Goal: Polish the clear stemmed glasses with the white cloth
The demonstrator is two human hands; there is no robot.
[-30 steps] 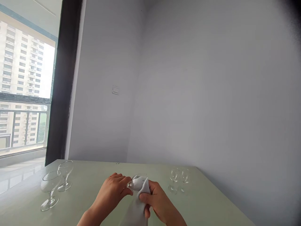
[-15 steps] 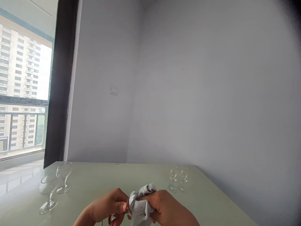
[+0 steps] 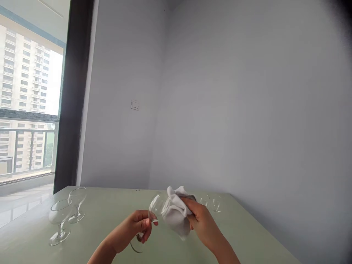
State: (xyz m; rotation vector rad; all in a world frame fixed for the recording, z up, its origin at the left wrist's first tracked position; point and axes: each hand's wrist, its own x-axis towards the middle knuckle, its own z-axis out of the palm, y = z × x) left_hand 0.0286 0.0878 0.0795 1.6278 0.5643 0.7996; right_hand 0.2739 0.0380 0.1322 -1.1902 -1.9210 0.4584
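Head view. Left hand (image 3: pixel 139 224): fingers closed on the stem of a clear stemmed glass (image 3: pixel 156 206), held above the worktop (image 3: pixel 115 205). Glass is tilted, bowl up and leaning toward the right hand (image 3: pixel 202 219), foot below the left hand. Right hand: fingers clamped on a pale cloth (image 3: pixel 176 211), bunched at the top, with a loose part hanging below. Cloth is at the mouth side of the bowl; contact between the two cannot be told.

Far left of worktop: near goblet (image 3: pixel 59 217) and far goblet (image 3: pixel 77 200), both upright, close together. Beyond the right hand: two small stemmed glasses side by side, inner small glass (image 3: pixel 204 201) partly hidden, outer small glass (image 3: pixel 216 205) in fuller view. Background: grey wall (image 3: pixel 233 110) with a switch (image 3: pixel 134 105); window (image 3: pixel 53 88) at left, tall building (image 3: pixel 24 80) outside.
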